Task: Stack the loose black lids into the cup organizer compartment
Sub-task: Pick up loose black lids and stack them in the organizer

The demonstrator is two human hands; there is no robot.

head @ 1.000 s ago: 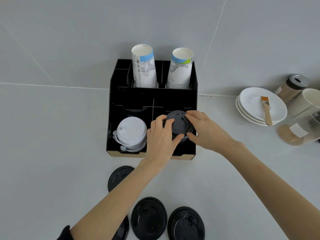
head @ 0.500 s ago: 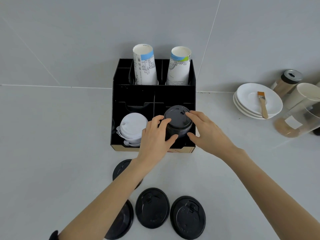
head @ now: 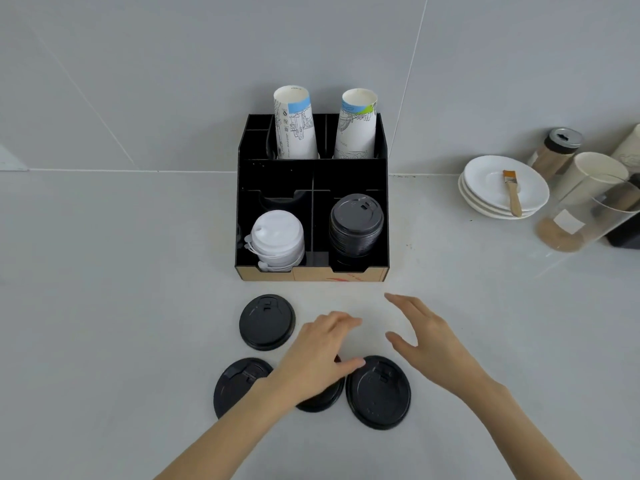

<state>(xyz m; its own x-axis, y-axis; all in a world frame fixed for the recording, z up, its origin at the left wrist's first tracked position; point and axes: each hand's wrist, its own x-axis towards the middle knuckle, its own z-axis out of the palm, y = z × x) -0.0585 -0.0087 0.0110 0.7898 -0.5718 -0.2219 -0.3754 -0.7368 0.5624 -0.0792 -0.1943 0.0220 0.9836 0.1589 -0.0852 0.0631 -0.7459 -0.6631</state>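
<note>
- My left hand [head: 320,353] hovers, fingers loosely spread, over one round black plastic lid [head: 320,398] (mostly hidden).
- My right hand [head: 427,341] is open, empty.
- Stacked black lids [head: 356,225] fill the black organizer's [head: 277,178] front-right compartment.

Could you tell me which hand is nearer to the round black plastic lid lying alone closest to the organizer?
Left. The left hand hovers just right of that round black plastic lid; the right hand is farther right, beyond the left hand.

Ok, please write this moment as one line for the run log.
left hand: open, over middle loose lid | right hand: open, empty | black lid stack: front right compartment | loose black lids on counter: four
</note>
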